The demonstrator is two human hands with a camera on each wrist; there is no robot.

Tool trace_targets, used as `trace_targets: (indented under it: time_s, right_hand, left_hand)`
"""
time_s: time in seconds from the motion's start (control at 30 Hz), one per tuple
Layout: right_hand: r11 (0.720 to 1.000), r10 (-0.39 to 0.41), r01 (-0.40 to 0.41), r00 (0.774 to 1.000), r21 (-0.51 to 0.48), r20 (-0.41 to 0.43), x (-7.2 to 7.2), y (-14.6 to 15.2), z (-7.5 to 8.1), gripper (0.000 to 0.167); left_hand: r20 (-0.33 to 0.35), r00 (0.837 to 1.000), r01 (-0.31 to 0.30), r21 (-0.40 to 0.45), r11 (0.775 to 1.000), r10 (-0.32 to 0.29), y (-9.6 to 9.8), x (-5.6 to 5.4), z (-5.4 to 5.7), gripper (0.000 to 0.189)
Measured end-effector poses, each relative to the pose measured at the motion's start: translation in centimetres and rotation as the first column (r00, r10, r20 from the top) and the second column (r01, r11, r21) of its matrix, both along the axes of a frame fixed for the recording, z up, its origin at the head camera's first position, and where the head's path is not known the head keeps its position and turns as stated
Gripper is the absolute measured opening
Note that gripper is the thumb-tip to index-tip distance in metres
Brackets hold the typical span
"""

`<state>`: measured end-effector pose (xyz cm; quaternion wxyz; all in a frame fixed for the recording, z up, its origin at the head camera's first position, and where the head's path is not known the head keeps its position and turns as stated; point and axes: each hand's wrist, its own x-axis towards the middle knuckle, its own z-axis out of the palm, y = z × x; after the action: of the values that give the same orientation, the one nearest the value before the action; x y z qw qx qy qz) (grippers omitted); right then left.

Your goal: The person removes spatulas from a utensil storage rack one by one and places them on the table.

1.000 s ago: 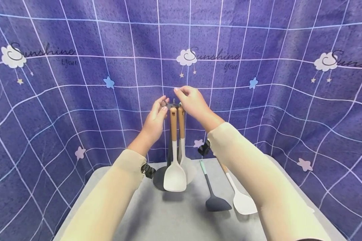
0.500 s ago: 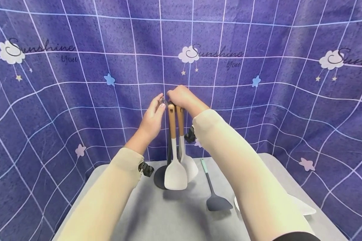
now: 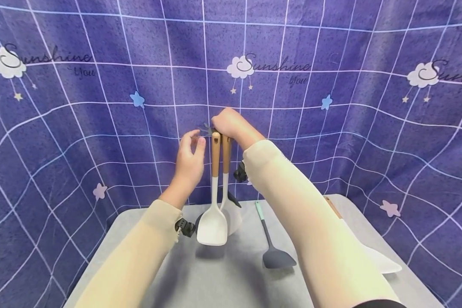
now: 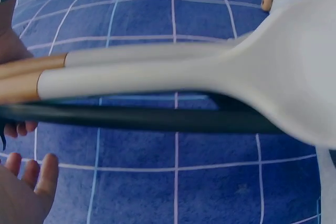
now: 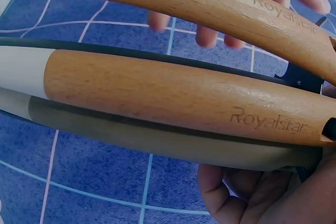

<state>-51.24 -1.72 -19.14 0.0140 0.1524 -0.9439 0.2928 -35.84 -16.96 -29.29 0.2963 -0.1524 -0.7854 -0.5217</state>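
Observation:
In the head view, a dark hook-topped utensil stand (image 3: pixel 206 129) rises at the table's back, its base mostly hidden. My right hand (image 3: pixel 231 122) covers the top, and in the right wrist view its curled fingers (image 5: pixel 220 195) hold there, behind the handles. A white turner (image 3: pixel 212 229) with a wooden handle hangs in front. Behind it hangs a second wooden-handled white utensil (image 3: pixel 232 216). The right wrist view also shows a greyish handle (image 5: pixel 157 132) below them. Left of the handles, my left hand (image 3: pixel 188 160) is held with thumb and fingers apart, holding nothing.
On the grey table (image 3: pixel 215 282), right of the stand, lies a dark spatula (image 3: pixel 278 259) with a mint handle end. Farther right, a white utensil (image 3: pixel 385 262) with a wooden handle is partly hidden by my right sleeve (image 3: pixel 312 222). A blue gridded cloth (image 3: pixel 177 85) hangs close behind.
My right hand came down and left onto the stand's top. The hanging utensils have since swung left as the hooks turned. My left hand has drawn back slightly left and down from the hooks.

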Motion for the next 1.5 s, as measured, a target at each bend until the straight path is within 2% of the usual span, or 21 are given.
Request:
trace_targets:
  time_s: [0.13, 0.3, 0.4, 0.47, 0.5, 0.53, 0.57, 0.7, 0.73, 0.8, 0.9, 1.03, 1.27, 1.5]
  right_hand:
    - [1.000, 0.017, -0.017, 1.000, 0.006, 0.005, 0.1, -0.3, -0.1, 0.046]
    - [1.000, 0.020, -0.020, 1.000, -0.011, -0.004, 0.6, -0.7, -0.1, 0.048]
    - [0.999, 0.026, -0.026, 1.000, -0.030, -0.006, 2.2, -1.0, 0.3, 0.050]
    - [0.999, 0.036, -0.037, 0.999, -0.039, -0.009, 3.5, -1.0, 0.7, 0.051]
    - [0.998, 0.040, -0.040, 0.999, -0.046, 0.000, 3.3, -1.0, 0.6, 0.051]
    - [0.998, 0.036, -0.037, 0.999, -0.046, -0.006, 3.8, -1.0, 0.6, 0.051]
    - [0.999, 0.031, -0.031, 1.000, -0.043, -0.003, 3.4, -1.0, 0.5, 0.051]
    - [0.999, 0.016, -0.016, 1.000, -0.031, -0.018, 3.6, -0.9, 0.5, 0.049]
    - [1.000, 0.018, -0.018, 0.999, -0.023, -0.032, 4.3, -0.8, 0.7, 0.048]
    - [0.999, 0.040, -0.041, 0.999, -0.028, -0.035, 4.6, -0.6, 0.8, 0.048]
    - [0.998, 0.059, -0.059, 0.998, -0.024, -0.023, 2.9, -0.7, 0.5, 0.048]
    - [0.999, 0.045, -0.044, 0.998, 0.016, -0.034, 0.5, -0.7, 0.0, 0.049]
    - [1.000, 0.010, -0.011, 0.999, -0.010, -0.043, 0.7, -0.3, 0.1, 0.047]
    - [0.998, 0.044, -0.046, 0.998, -0.041, -0.034, 0.0, 0.3, -0.2, 0.046]
  left_hand:
    - [0.010, 1.000, -0.006, -0.009, 1.000, 0.006, 0.2, 0.8, -0.9, 0.046]
    - [0.058, 0.997, 0.045, -0.073, 0.996, -0.041, 0.2, 1.5, -1.5, 0.047]
    - [0.061, 0.996, 0.063, -0.086, 0.994, -0.058, 0.2, 1.9, -1.6, 0.045]
    - [0.060, 0.996, 0.064, -0.085, 0.994, -0.059, 0.2, 2.0, -1.7, 0.045]
    - [0.062, 0.996, 0.064, -0.086, 0.994, -0.059, 0.2, 2.0, -1.8, 0.045]
    - [0.063, 0.997, 0.060, -0.089, 0.994, -0.054, 0.1, 1.9, -1.9, 0.045]
    - [0.064, 0.997, 0.055, -0.092, 0.994, -0.050, 0.1, 1.9, -2.0, 0.045]
    - [0.067, 0.996, 0.065, -0.104, 0.992, -0.058, 0.2, 1.9, -2.3, 0.042]
    - [0.062, 0.997, 0.061, -0.110, 0.992, -0.055, 0.2, 1.9, -2.4, 0.041]
    - [0.054, 0.997, 0.054, -0.117, 0.992, -0.048, 0.3, 1.9, -2.6, 0.038]
    - [0.035, 0.999, 0.031, -0.134, 0.990, -0.026, 0.3, 1.9, -2.8, 0.036]
    - [0.012, 1.000, 0.025, -0.141, 0.990, -0.023, 0.6, 1.9, -2.8, 0.034]
    - [-0.023, 0.999, 0.029, -0.155, 0.988, -0.032, 0.9, 1.9, -2.6, 0.032]
    - [-0.032, 0.999, 0.036, -0.158, 0.987, -0.041, 1.4, 2.2, -2.4, 0.030]
